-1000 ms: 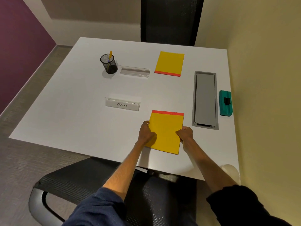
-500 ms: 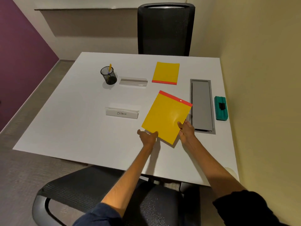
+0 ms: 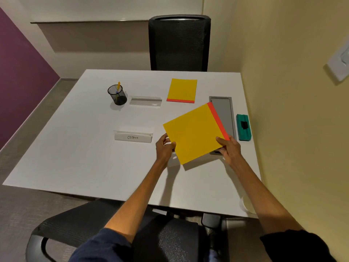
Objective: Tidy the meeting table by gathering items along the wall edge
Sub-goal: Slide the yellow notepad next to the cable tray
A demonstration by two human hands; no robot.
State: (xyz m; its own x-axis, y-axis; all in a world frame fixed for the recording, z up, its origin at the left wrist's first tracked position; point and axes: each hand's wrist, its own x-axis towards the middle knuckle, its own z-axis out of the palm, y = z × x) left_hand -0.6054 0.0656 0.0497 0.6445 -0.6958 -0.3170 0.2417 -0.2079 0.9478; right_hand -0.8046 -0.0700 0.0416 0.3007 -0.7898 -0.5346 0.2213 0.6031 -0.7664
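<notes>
White table (image 3: 75,157), mesh cup (image 3: 117,94) holding pen (image 3: 118,86), left hand (image 3: 164,148) and right hand (image 3: 229,148) pinching yellow pad (image 3: 194,133)

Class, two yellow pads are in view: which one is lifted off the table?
The nearer yellow pad, gripped by both hands and casting a shadow below; the far yellow pad lies flat, untouched.

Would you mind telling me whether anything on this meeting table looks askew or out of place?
Only the yellow pad held by the left hand and right hand: it is tilted, its red edge over the grey cable hatch. The other yellow pad and both name stands lie square.
</notes>
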